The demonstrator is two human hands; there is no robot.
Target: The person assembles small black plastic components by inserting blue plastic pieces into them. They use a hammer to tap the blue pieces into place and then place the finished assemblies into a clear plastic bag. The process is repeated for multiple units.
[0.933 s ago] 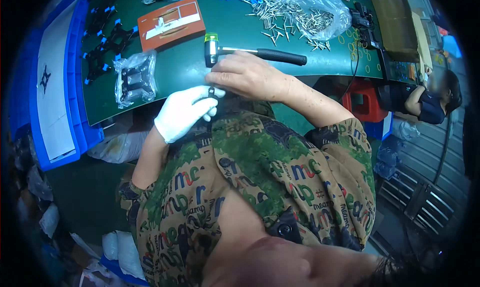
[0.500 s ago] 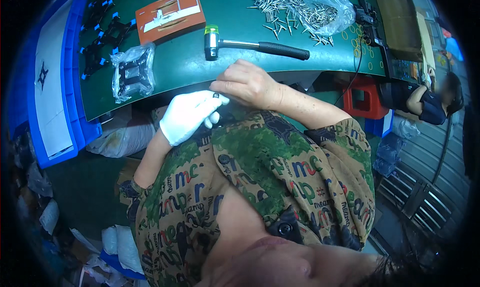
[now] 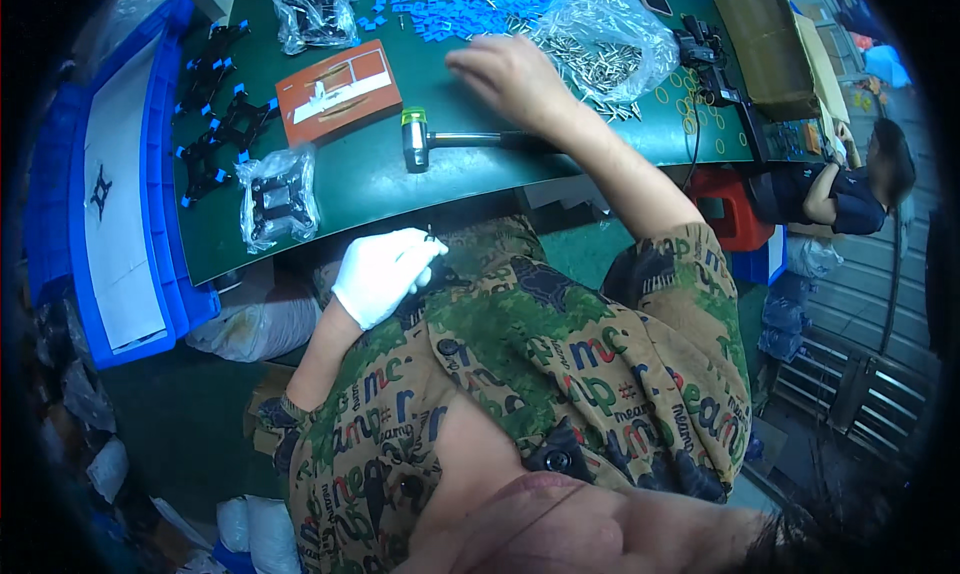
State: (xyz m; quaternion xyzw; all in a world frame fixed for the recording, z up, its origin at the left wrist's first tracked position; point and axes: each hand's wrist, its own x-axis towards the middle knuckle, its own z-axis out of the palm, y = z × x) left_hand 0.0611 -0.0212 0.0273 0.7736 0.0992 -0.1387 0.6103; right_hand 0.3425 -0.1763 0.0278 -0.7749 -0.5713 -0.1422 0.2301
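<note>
My left hand, in a white glove, is curled at the near edge of the green table, close to my chest. It pinches a small thin part that pokes out above the fingers. My bare right hand is stretched far out over the table. Its fingers rest bent down at the edge of a heap of metal pins in a clear bag, beside scattered small blue pieces. A mallet with a green and black head lies between the two hands, its handle running under my right forearm.
An orange flat box, a bag of black parts and black frames with blue clips lie at left. Blue bins line the left edge. A cardboard box, yellow rings and another person are at right.
My right hand left the gloved hand at the table edge and reached forward to the pins. The left hand stayed near my chest.
</note>
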